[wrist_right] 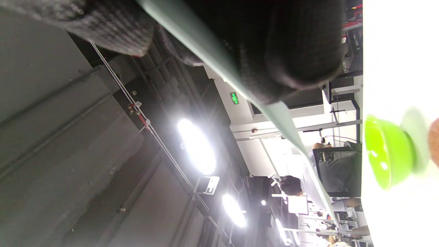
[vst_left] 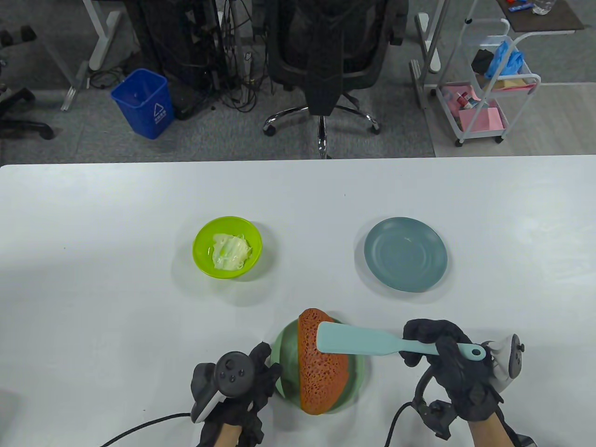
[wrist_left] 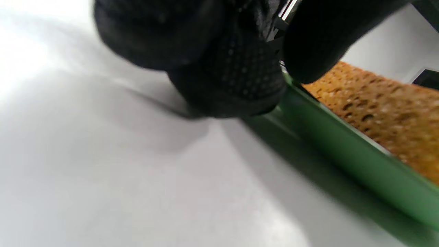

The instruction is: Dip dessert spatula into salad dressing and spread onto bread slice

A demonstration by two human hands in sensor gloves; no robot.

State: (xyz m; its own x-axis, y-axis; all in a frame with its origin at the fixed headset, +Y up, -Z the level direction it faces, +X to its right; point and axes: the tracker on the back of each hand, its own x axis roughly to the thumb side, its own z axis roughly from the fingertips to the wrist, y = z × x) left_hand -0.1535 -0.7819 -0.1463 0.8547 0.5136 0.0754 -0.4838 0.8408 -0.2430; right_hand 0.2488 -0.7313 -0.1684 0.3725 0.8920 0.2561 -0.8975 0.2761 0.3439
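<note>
A brown bread slice [vst_left: 324, 363] lies on a green plate [vst_left: 286, 344] near the table's front edge. My right hand [vst_left: 435, 347] grips the handle of a light blue dessert spatula [vst_left: 358, 343], whose blade is over the bread. My left hand [vst_left: 258, 372] rests at the plate's left rim; in the left wrist view its fingers [wrist_left: 236, 68] touch the green rim [wrist_left: 343, 144] beside the bread [wrist_left: 387, 109]. A lime green bowl [vst_left: 227, 248] with whitish salad dressing [vst_left: 229, 251] stands further back on the left. It also shows in the right wrist view [wrist_right: 386, 156], past the spatula [wrist_right: 219, 65].
A grey-blue plate [vst_left: 405, 254] sits at the back right of the middle of the white table [vst_left: 93, 279]. Cables run from both hands off the front edge. Beyond the table are an office chair, a blue bin and a cart.
</note>
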